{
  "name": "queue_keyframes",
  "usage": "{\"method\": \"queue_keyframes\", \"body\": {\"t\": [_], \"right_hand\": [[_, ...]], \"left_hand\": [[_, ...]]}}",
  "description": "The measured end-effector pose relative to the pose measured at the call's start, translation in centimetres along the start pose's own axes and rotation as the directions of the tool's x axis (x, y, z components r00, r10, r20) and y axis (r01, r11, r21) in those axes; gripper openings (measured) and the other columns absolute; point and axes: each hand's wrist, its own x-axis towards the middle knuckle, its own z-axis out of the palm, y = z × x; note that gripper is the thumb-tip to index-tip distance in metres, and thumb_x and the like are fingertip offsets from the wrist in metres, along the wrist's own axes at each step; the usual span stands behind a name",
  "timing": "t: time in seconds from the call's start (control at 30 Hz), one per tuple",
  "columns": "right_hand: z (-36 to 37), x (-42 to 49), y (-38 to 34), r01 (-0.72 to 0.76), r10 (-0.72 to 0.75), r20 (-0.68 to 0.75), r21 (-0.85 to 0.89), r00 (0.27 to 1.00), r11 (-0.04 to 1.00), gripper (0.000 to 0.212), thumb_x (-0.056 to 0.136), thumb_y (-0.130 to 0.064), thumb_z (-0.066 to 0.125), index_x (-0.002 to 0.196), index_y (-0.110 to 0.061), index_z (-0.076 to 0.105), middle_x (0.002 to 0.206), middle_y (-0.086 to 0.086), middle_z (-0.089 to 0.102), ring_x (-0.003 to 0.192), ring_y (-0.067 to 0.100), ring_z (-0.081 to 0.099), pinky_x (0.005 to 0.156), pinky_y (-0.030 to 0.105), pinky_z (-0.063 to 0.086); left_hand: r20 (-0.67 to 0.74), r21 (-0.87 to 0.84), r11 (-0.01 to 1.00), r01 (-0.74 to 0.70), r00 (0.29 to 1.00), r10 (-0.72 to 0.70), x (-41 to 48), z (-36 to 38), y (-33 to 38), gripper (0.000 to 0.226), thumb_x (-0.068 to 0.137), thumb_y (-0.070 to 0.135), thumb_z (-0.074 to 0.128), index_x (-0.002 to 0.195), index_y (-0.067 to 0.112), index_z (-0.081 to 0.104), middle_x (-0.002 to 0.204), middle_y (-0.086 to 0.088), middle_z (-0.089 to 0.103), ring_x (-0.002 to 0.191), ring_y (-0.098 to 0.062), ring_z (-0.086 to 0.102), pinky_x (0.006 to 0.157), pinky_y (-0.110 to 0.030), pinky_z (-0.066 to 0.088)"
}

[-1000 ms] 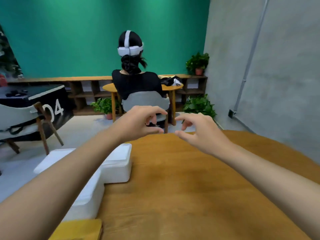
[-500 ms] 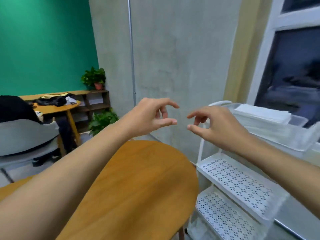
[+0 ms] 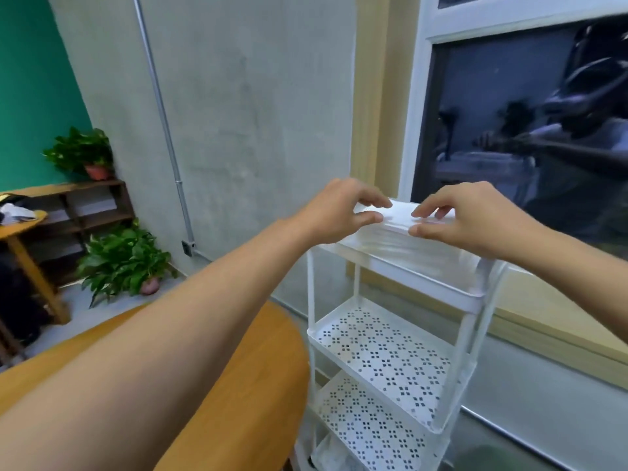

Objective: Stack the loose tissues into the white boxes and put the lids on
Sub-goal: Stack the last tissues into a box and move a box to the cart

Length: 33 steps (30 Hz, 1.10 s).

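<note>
A stack of loose white tissues (image 3: 399, 222) lies in the top tray of a white three-tier cart (image 3: 438, 286), blurred by motion. My left hand (image 3: 334, 212) pinches the stack's left end, fingers over the top and thumb at the front. At the right end my right hand (image 3: 472, 219) holds it the same way. No white box or lid is in view.
The round wooden table (image 3: 255, 385) lies under my left forearm, its edge close to the cart. The cart's two lower perforated shelves (image 3: 384, 355) hold nothing. A dark window (image 3: 526, 113) is behind the cart, potted plants (image 3: 122, 260) by the grey wall at left.
My view has swung right, from the table with the white boxes to the cart. Both hands have travelled forward and closed onto the tissue stack in the top tray.
</note>
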Motion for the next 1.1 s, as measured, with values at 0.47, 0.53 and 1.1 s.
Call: {"method": "queue_keyframes", "body": {"t": [0.47, 0.53, 1.1], "right_hand": [[-0.4, 1.7, 2.8, -0.018, 0.016, 0.041, 0.058, 0.999, 0.998, 0.021, 0.081, -0.049, 0.084, 0.094, -0.032, 0.083, 0.084, -0.018, 0.075, 0.079, -0.009, 0.066, 0.065, 0.008, 0.042], [-0.4, 1.8, 2.8, -0.020, 0.018, 0.037, 0.061, 0.999, 0.998, 0.021, 0.081, -0.051, 0.084, 0.093, -0.034, 0.081, 0.084, -0.018, 0.075, 0.078, -0.012, 0.065, 0.063, 0.007, 0.042], [0.0, 2.0, 3.3, 0.022, -0.018, -0.138, 0.028, 0.990, 0.999, 0.016, 0.099, -0.028, 0.068, 0.102, -0.016, 0.078, 0.083, -0.005, 0.071, 0.073, 0.003, 0.060, 0.065, 0.017, 0.043]], "left_hand": [[0.100, -0.017, 0.997, -0.079, 0.992, 0.081, 5.0, 1.6, -0.1, 0.010, 0.094, 0.020, 0.079, 0.101, 0.017, 0.085, 0.094, 0.006, 0.081, 0.088, -0.003, 0.069, 0.083, -0.014, 0.052], [0.103, 0.007, 0.996, -0.088, 0.991, 0.087, 5.2, 1.6, -0.1, 0.011, 0.096, 0.020, 0.076, 0.101, 0.015, 0.084, 0.094, 0.005, 0.080, 0.087, -0.005, 0.068, 0.078, -0.006, 0.048], [0.137, -0.093, 0.996, 0.013, 0.991, -0.001, 5.4, 1.2, 0.5, 0.024, 0.089, 0.046, 0.081, 0.100, 0.025, 0.083, 0.091, 0.005, 0.078, 0.089, -0.013, 0.070, 0.083, -0.035, 0.057]]}}
